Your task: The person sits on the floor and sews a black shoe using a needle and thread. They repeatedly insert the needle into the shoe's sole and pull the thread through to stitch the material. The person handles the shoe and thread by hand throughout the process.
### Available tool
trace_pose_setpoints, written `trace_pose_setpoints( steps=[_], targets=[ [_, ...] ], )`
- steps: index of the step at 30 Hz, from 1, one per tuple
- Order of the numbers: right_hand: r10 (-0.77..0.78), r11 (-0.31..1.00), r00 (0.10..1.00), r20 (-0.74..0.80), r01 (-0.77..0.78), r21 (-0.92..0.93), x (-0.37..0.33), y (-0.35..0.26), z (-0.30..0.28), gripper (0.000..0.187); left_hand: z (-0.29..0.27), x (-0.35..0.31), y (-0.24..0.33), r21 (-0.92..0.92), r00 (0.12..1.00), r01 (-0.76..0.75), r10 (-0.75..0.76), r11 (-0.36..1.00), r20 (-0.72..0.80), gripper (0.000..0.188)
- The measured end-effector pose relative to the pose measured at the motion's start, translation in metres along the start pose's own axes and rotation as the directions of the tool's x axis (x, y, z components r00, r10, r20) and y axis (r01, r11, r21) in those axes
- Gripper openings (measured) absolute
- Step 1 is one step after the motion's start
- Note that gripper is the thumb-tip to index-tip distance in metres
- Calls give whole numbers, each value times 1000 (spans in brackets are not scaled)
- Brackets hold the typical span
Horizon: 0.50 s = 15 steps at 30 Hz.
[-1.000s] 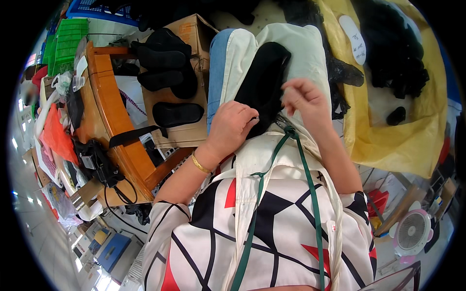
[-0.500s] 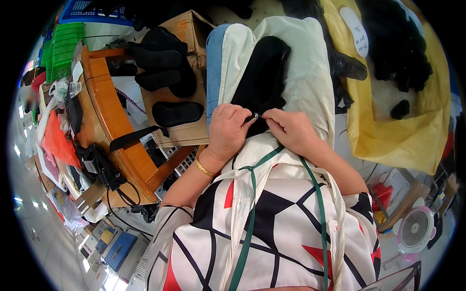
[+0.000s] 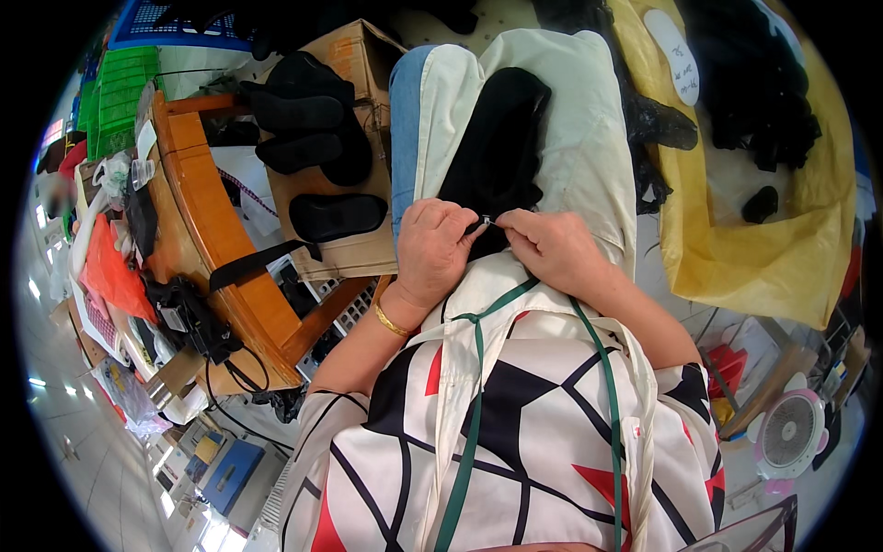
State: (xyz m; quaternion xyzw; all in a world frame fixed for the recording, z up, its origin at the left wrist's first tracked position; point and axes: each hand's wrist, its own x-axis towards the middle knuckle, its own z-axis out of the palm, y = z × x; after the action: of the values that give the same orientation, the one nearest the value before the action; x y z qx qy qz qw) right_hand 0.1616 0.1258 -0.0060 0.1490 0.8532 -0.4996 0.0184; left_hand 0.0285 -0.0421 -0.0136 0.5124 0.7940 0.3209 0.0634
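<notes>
A black shoe (image 3: pixel 492 138) lies lengthwise on my lap, over the pale apron cloth (image 3: pixel 584 120). At its near end a small shiny metal piece (image 3: pixel 486 220), which looks like a buckle, shows between my two hands. My left hand (image 3: pixel 432 247) is closed, thumb and fingers pinching a narrow black strap beside that metal piece. Opposite it, my right hand (image 3: pixel 556 247) is closed in a pinch at the metal piece's other side. Its fingertips cover whatever they grip, and the hands nearly meet.
Left of my knees, several black shoes (image 3: pixel 336 216) sit on a cardboard box (image 3: pixel 359 60) beside a wooden stool (image 3: pixel 198 193). A yellow plastic bag (image 3: pixel 727 281) with black items stands at the right. A fan (image 3: pixel 791 428) is at the lower right.
Both hands keep the same pinch at the shoe's near end, with only slight finger movement. The view shifts very slightly.
</notes>
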Motion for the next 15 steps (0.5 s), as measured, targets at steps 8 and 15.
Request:
trace_pose_setpoints(
  steps=[8, 15],
  targets=[
    [14, 1000, 1000, 14, -14, -25, 3, 1, 11, 14, 4, -3, -1, -33, 998, -11, 9, 999, -58, 28],
    [58, 992, 997, 50, -52, -114, 12, 4, 29, 15, 4, -5, 2, -34, 997, -12, 9, 999, -73, 30]
  ],
)
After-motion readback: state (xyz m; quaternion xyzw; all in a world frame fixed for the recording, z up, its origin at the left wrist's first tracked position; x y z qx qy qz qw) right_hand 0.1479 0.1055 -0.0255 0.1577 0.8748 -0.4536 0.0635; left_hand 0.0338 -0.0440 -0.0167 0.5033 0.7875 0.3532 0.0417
